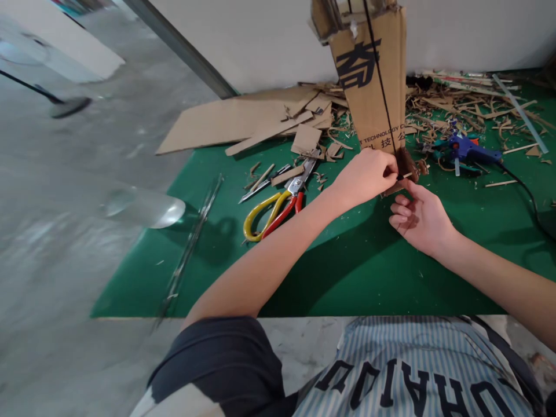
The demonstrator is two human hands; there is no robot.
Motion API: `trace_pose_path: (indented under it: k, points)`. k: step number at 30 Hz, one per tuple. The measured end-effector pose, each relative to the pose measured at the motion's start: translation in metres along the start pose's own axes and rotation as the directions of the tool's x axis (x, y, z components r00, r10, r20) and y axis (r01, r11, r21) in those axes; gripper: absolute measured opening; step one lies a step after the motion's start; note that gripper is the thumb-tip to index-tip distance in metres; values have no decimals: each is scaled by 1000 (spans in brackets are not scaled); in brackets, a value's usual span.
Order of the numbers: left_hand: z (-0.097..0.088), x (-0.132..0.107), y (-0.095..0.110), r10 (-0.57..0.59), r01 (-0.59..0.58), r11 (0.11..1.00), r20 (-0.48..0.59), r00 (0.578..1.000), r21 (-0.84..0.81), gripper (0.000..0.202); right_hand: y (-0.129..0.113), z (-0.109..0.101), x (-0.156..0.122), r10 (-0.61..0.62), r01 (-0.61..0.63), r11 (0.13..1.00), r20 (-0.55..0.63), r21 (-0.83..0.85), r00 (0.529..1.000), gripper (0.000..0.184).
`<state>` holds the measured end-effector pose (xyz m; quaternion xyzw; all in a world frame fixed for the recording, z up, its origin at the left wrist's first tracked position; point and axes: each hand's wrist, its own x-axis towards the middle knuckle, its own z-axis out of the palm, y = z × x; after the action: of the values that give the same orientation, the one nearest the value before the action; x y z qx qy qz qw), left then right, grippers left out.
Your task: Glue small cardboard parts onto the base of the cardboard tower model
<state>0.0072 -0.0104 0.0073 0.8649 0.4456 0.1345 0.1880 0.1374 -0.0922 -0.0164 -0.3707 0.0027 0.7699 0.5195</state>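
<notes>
A tall cardboard model (377, 75) with printed lettering stands upright on the green table. A black cord (382, 87) runs down its front to the base. My left hand (369, 174) is closed at that base, its fingertips pinching the lower end of the cord. Beside them a thin wooden stick (406, 175) pokes out, close to a brown piece (406, 162) on the model. From below right, my right hand (419, 217) meets the left fingertips with its thumb and forefinger together, the other fingers curled. What lies between those right fingertips is too small to make out.
Yellow-and-red-handled scissors (278, 208) and a cutter knife (264, 184) lie left of the model. A blue glue gun (473, 150) with its cable is on the right. Cardboard scraps (452, 104) cover the back. A clear bottle (145, 207) and thin rods (191, 243) are near the left edge.
</notes>
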Motion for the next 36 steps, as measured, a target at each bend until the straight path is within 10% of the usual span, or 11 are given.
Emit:
trace_pose_path:
  k: [9, 16, 20, 24, 26, 30, 36]
  points:
    - [9, 2, 0, 22, -21, 999, -8, 1000, 47, 15, 4, -1, 1, -28, 28, 994, 5, -102, 1000, 15]
    - [8, 0, 1, 22, -21, 998, -22, 1000, 51, 16, 14, -4, -2, -148, 142, 853, 29, -503, 989, 12]
    - [8, 0, 0, 41, -40, 997, -15, 999, 66, 15, -1, -12, 3, -422, 442, 415, 262, -795, 868, 6]
    - [9, 0, -2, 107, -105, 988, -12, 994, 111, 14, -28, -20, 9, -608, 520, -428, 661, -739, 440, 13]
    - [10, 0, -3, 120, -116, 984, -24, 992, 137, 16, -39, -22, 14, -546, 391, -644, 753, -657, 367, 22]
    - [13, 1, -4, 108, -101, 985, -48, 993, 137, 21, -52, -28, 29, -407, 332, -775, 827, -538, 388, 29]
    - [13, 1, -5, 139, -134, 988, -61, 988, 83, 22, -58, -37, 48, -484, 375, -684, 774, -625, 408, 24]
